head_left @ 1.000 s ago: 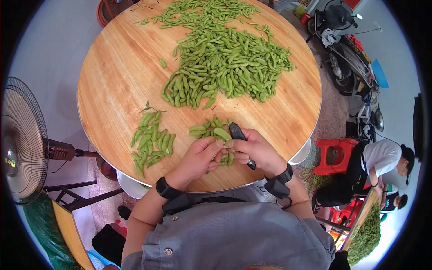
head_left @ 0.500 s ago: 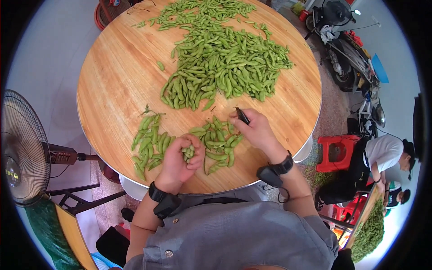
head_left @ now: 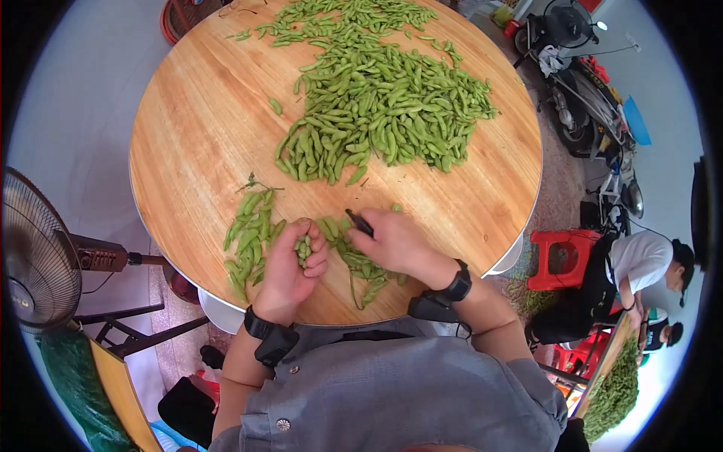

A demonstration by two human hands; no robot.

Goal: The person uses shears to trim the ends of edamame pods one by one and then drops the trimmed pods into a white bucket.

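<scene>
My left hand [head_left: 290, 264] is curled around several green soybean pods [head_left: 303, 248], whose ends show at its thumb side. Just to its right, my right hand [head_left: 395, 239] grips a small black hand tool [head_left: 360, 221], its tip pointing up and left toward the left hand; its exact kind is too small to make out. Beneath the right hand lies a small pile of pods [head_left: 365, 269], partly covered by it. Left of my left hand is another small pile of pods [head_left: 247, 239]. Farther off, a large heap of pods [head_left: 392, 105] spreads across the round wooden table [head_left: 203, 128].
A standing fan [head_left: 41, 252] is at the left. A red stool [head_left: 559, 260], a parked motorbike [head_left: 576, 113] and a person in a white shirt [head_left: 640, 260] are at the right. Green plants [head_left: 614, 392] cover another table there.
My right hand has moved left and nearer with the black tool, closing the gap to my left hand. My left hand still holds pods and has shifted slightly left.
</scene>
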